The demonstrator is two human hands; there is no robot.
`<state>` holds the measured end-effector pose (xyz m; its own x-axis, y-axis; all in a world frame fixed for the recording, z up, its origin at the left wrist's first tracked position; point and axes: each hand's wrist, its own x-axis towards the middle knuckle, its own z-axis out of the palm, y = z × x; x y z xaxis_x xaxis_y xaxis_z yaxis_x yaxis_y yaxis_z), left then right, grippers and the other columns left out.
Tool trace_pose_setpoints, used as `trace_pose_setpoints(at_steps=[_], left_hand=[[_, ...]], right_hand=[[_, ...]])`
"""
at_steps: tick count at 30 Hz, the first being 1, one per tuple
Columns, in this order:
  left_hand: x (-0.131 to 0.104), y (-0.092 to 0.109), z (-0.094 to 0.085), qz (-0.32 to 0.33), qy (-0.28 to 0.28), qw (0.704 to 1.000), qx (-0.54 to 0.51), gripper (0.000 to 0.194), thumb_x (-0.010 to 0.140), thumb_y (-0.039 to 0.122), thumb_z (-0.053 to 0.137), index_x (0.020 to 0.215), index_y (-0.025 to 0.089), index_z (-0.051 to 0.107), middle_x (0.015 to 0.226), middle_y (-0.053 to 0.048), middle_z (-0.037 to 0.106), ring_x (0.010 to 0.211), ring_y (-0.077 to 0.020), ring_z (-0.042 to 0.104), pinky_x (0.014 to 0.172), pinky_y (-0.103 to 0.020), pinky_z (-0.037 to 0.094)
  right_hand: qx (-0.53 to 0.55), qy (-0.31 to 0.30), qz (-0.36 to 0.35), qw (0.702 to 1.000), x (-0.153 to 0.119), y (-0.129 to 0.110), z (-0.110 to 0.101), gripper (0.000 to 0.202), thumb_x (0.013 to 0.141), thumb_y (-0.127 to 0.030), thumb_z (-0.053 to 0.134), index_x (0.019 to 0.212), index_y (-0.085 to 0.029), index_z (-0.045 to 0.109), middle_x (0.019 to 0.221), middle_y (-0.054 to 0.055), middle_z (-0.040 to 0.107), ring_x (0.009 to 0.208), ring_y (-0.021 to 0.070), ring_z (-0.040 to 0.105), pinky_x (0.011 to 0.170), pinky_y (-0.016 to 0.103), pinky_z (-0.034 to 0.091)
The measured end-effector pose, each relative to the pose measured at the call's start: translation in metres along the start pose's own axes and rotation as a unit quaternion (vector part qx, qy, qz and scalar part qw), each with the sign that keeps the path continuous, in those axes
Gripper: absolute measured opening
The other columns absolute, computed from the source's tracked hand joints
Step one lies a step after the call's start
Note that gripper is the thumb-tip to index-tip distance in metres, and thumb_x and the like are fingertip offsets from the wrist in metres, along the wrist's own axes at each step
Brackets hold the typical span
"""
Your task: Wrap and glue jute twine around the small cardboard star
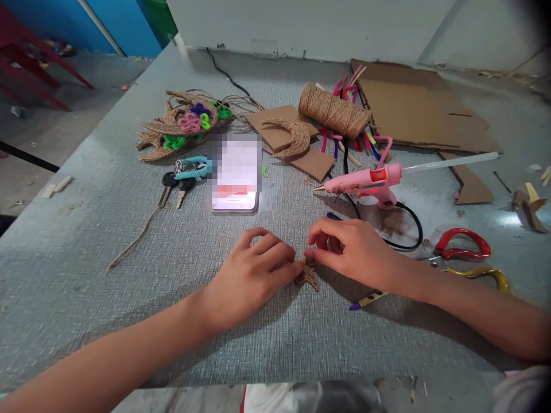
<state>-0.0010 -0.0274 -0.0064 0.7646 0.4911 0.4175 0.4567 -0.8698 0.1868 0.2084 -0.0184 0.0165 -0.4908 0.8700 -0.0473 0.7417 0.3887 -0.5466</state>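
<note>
A small star wrapped in brown jute twine (309, 277) lies on the table between my hands, partly covered by fingers. My left hand (253, 269) has its fingers bent and pressed on the star's left side. At the star's upper point, my right hand (355, 249) pinches with thumb and index finger. Whether a loose twine end sits in that pinch is too small to tell. Just beyond my right hand rests a pink hot glue gun (365, 182) with a clear glue stick in its back. Scissors with red and yellow handles (462, 246) lie beside my right forearm, near a yellow and purple pen (368, 300).
A phone (236, 172) and keys (172, 182) lie ahead. Farther back are twine pieces with pipe-cleaner flowers (189, 122), a twine-wrapped crescent (297, 137), a jute roll (333, 110) and cardboard (422, 106). The glue gun's black cord (419, 226) loops near my right wrist.
</note>
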Motion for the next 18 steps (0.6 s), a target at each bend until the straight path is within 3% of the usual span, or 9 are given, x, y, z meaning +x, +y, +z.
trace_pose_setpoints(at_steps=[7, 11, 14, 18], left_hand=[[-0.002, 0.0, 0.004, -0.018, 0.0, 0.999, -0.031, 0.017, 0.091, 0.014, 0.046, 0.092, 0.021, 0.062, 0.085, -0.001, 0.062, 0.078, -0.0163, 0.051, 0.081, -0.037, 0.035], [0.0, 0.0, 0.002, -0.084, 0.003, 0.991, -0.103, 0.015, 0.088, 0.015, 0.049, 0.096, 0.019, 0.06, 0.089, -0.003, 0.06, 0.08, -0.0173, 0.051, 0.073, -0.035, 0.036], [0.003, 0.001, -0.003, -0.13, 0.032, 0.978, -0.159, 0.013, 0.088, 0.015, 0.05, 0.097, 0.019, 0.058, 0.09, -0.004, 0.059, 0.083, -0.0166, 0.052, 0.072, -0.033, 0.038], [0.005, 0.009, -0.01, -0.153, 0.137, 0.957, -0.206, 0.009, 0.088, 0.015, 0.051, 0.096, 0.018, 0.054, 0.087, -0.002, 0.058, 0.083, -0.0144, 0.053, 0.073, -0.03, 0.042]], right_hand=[[-0.046, -0.011, -0.039, 0.998, -0.003, -0.001, 0.004, 0.006, 0.082, -0.024, 0.059, 0.087, -0.021, 0.057, 0.069, -0.006, 0.062, 0.06, 0.0078, 0.054, 0.056, 0.022, 0.03], [0.179, 0.009, -0.018, 0.984, -0.003, -0.001, -0.009, 0.013, 0.087, -0.031, 0.055, 0.086, -0.019, 0.056, 0.066, -0.005, 0.056, 0.06, 0.0059, 0.05, 0.056, 0.019, 0.036], [0.355, -0.06, -0.022, 0.933, -0.002, -0.003, -0.018, 0.021, 0.09, -0.035, 0.049, 0.085, -0.016, 0.055, 0.06, -0.005, 0.05, 0.052, 0.0045, 0.043, 0.048, 0.017, 0.033], [0.461, -0.139, -0.009, 0.876, -0.004, -0.006, -0.017, 0.029, 0.089, -0.041, 0.048, 0.079, -0.015, 0.051, 0.054, -0.007, 0.046, 0.045, 0.0033, 0.034, 0.042, 0.017, 0.026]])
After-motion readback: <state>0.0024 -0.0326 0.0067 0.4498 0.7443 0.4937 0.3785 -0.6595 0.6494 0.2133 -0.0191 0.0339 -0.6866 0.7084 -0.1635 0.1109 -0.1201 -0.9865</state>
